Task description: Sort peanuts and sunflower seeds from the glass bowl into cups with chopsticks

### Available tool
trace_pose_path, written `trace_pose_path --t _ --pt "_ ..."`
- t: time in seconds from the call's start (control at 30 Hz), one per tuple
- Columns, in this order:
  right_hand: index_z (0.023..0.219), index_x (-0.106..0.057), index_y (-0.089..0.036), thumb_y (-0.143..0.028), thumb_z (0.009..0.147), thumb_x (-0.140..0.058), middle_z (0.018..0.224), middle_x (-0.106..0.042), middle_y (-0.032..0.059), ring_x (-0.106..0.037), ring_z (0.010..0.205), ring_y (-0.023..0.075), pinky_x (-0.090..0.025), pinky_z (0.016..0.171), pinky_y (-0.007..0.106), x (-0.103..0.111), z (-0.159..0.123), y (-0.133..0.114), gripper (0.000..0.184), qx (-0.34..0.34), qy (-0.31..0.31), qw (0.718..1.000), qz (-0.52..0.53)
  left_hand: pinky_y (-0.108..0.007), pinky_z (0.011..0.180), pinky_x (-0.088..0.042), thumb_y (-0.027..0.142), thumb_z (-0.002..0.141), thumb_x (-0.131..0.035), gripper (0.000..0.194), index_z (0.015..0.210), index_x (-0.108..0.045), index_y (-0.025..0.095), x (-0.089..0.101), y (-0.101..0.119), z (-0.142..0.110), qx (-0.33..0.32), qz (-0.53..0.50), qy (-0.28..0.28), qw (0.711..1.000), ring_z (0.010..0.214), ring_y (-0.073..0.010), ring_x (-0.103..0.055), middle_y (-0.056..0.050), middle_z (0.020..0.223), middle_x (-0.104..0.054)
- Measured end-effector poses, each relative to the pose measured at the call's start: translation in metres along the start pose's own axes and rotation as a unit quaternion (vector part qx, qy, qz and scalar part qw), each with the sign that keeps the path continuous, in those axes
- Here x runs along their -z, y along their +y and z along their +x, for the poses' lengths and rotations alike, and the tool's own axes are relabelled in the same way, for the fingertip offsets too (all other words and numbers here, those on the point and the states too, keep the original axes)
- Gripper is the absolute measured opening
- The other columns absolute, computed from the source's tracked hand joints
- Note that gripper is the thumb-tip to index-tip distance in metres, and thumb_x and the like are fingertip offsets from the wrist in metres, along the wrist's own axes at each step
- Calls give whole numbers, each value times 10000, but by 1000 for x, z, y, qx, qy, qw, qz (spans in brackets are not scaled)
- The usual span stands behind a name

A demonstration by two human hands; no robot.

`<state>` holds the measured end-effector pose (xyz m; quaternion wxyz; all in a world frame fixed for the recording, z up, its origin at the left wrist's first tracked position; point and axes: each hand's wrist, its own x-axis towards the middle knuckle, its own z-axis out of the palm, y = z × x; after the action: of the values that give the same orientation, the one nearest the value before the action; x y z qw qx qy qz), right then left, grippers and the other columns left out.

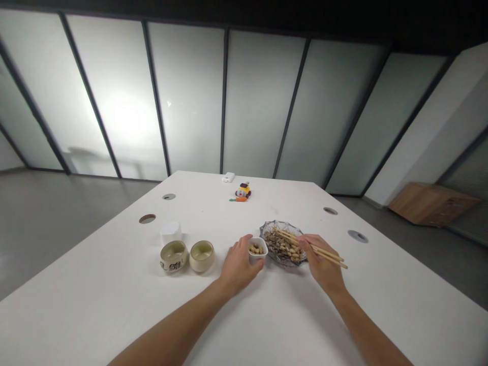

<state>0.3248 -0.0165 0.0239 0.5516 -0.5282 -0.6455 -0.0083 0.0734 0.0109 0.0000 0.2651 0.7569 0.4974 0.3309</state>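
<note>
Nearest us on the counter (213, 320), our left hand (237, 267) curls round a small white tub (254, 258) holding nuts (255, 248); light pressure from thumb and fingers should steady it without squeezing. Our right hand (323, 264) pinches wooden chopsticks (328, 254) well behind their tips, which reach over the seeds (271, 238) and peanuts (294, 252) in the glass bowl (263, 230), just beside the tub. We cannot tell whether the tips grip anything. For good control, we want them level and closing gently around a nut's middle, since smooth shells may roll. Farther off sits a toy vehicle (243, 191).
</note>
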Motion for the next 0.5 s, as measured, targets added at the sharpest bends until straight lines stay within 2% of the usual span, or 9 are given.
trace_pose_path --t 0.1,0.27,0.4,0.5 --pt "907 -782 -225 -607 988 -595 958 -768 94 -748 919 262 -631 895 452 6 1 2 432 -50 24 998 26 -423 1152 -423 343 849 -707 684 1472 -469 188 1 2 0 -3 1 -6 1000 1324 -308 -581 -129 1432 -626" --pt "936 -759 -207 -579 961 -661 1020 -765 98 -782 892 260 -681 848 450 10 1 -8 386 -136 30 971 193 -422 1163 -412 344 848 -705 677 1466 -471 198 3 5 -1 4 1 -12 1000 1338 -307 -572 -129 1443 -621" --pt "884 -757 -200 -573 941 -690 912 -774 90 -768 729 230 -696 712 395 9 0 -22 383 -134 0 964 228 -431 1166 -411 351 845 -700 688 1474 -468 195 3 5 -1 4 2 -10 1000 1349 -317 -565 -130 1448 -617" --pt "871 -752 -200 -587 954 -661 863 -771 88 -761 691 230 -683 657 378 12 1 -25 407 -131 16 971 200 -427 1166 -412 344 844 -703 684 1473 -471 212 3 4 -1 5 0 -7 1000 1351 -313 -566 -121 1449 -618"
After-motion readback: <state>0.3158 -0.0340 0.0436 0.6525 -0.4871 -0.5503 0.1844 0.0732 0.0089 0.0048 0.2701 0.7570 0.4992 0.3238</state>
